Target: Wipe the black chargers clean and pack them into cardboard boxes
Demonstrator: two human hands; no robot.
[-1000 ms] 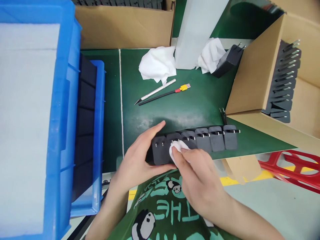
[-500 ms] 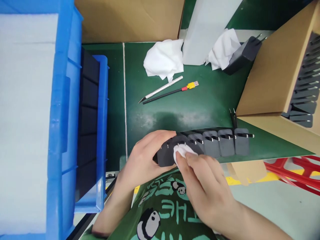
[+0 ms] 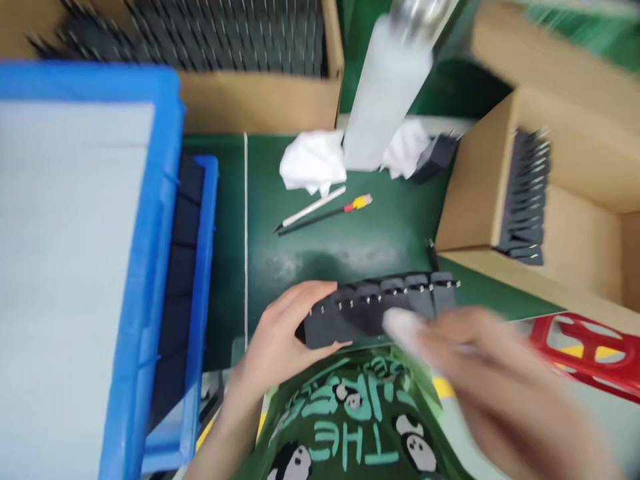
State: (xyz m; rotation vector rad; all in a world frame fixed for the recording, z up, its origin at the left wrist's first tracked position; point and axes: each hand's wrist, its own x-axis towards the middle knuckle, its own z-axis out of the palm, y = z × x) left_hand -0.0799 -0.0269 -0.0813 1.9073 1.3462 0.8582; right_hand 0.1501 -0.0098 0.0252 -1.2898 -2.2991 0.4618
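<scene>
Blur smears a worker's right hand (image 3: 480, 363), its fingers pinched on a white cloth (image 3: 400, 325) whose edges are hard to make out; whether it touches the black plug adapters (image 3: 369, 317) cannot be told. The adapters stand in a row along the green tabletop's (image 3: 400, 223) near edge, the left end held between the left hand's (image 3: 280, 327) fingers and thumb. The frame cuts off a blue crate (image 3: 163, 220) at left.

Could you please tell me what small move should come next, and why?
I would probably press the white cloth in the right hand lightly onto the black plugs, because the left hand grips the row's left end and the cloth is near them, though blur hides any contact.
</scene>
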